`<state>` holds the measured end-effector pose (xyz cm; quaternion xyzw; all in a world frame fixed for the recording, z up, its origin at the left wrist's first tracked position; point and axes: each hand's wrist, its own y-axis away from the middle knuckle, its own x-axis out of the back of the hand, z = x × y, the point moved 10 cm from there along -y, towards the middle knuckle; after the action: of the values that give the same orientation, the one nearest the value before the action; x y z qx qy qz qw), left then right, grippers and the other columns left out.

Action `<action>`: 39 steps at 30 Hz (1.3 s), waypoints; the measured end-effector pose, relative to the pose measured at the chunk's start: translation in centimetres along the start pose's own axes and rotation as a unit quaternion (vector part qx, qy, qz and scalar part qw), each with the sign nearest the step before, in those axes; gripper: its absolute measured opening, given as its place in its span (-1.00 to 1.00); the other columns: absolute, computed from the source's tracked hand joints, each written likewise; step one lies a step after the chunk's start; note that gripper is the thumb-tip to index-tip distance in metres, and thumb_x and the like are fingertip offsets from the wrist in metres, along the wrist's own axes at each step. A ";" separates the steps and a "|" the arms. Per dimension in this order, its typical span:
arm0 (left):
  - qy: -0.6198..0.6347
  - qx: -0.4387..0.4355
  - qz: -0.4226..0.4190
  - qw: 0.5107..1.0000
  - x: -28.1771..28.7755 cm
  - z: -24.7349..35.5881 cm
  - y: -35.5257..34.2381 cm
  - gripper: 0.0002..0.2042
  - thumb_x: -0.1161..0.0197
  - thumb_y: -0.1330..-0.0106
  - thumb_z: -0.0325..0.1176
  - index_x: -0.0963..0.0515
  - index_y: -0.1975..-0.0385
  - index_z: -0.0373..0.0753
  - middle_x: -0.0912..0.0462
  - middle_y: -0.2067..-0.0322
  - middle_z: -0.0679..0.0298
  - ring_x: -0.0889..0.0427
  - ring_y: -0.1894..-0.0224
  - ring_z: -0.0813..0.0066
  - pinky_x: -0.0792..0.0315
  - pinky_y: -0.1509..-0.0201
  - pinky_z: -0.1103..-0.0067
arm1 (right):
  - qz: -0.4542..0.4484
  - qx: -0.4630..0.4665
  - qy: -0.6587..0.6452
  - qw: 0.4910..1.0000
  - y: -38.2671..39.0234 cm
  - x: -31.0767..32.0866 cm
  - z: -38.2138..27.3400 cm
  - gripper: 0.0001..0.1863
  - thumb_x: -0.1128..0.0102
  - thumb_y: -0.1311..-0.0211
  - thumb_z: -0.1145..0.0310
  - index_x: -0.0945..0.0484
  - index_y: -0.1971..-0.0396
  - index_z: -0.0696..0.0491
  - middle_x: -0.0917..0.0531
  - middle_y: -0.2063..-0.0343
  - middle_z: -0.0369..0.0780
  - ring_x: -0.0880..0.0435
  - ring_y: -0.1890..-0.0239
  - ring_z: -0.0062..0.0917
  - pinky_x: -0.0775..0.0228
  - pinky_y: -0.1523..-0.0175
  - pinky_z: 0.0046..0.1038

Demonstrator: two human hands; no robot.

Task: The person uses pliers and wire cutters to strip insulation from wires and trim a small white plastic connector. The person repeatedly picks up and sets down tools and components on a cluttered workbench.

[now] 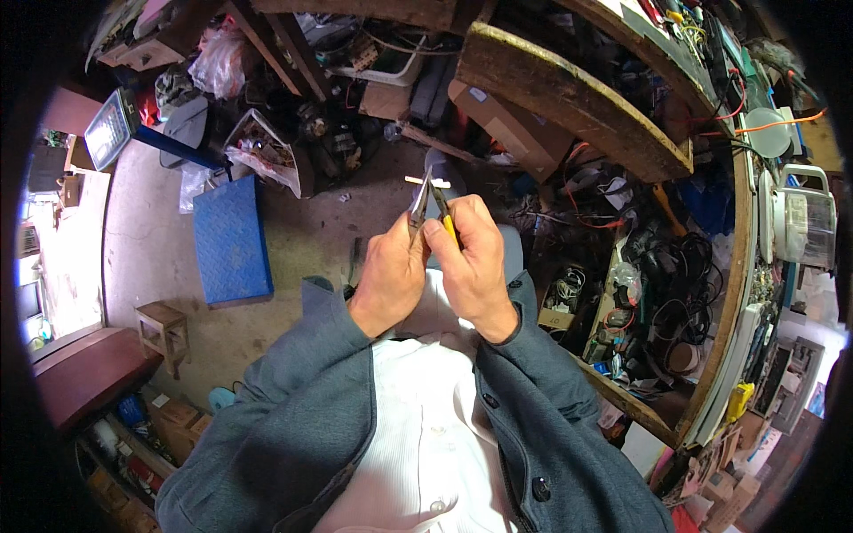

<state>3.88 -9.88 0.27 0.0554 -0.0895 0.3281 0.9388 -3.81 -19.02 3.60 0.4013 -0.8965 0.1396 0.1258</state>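
The yellow-handled tool (449, 226) points forward, the white stick (413, 180) lying crosswise.

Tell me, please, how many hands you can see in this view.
2: the left hand, left of centre, and the right hand beside it, gripping a yellow-handled tool. No others show.

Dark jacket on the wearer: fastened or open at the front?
Open: the jacket's front edges lie apart, with the white shirt showing between them.
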 end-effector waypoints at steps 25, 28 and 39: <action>0.345 0.234 -0.208 0.885 -3.3 -0.8 2.4 -0.66 0.07 -0.64 -0.13 -0.30 0.35 -0.26 -0.25 0.63 0.35 -0.34 0.68 0.51 -0.35 0.63 0.54 | -0.062 -0.112 -0.103 0.986 -0.7 0.9 2.3 -0.52 -0.26 -0.40 0.31 -0.27 0.67 0.12 -0.28 0.66 -0.38 -0.13 0.58 -0.72 0.03 0.54 -0.49; 0.354 0.246 -0.217 0.875 -3.4 -0.7 2.6 -0.66 0.06 -0.64 -0.12 -0.30 0.36 -0.24 -0.24 0.63 0.35 -0.33 0.68 0.52 -0.33 0.63 0.55 | -0.120 -0.219 -0.251 0.935 0.2 -0.3 4.3 -0.52 -0.21 -0.46 0.22 -0.29 0.69 -0.03 -0.30 0.66 -0.49 -0.11 0.60 -0.80 0.07 0.54 -0.60; 0.405 0.282 -0.228 0.839 -3.7 -1.3 3.1 -0.66 0.04 -0.62 -0.08 -0.31 0.34 -0.21 -0.24 0.63 0.37 -0.31 0.69 0.55 -0.32 0.66 0.55 | -0.169 -0.373 -0.462 0.787 1.9 -2.4 5.0 -0.73 -0.12 -0.48 0.18 -0.55 0.35 0.07 -0.45 0.54 -0.39 -0.35 0.49 -0.69 -0.18 0.40 -0.60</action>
<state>-0.74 -9.49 -1.61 0.1985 0.4099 0.1088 0.8836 -4.25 -17.93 -2.10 0.4851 -0.7474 -0.4313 -0.1419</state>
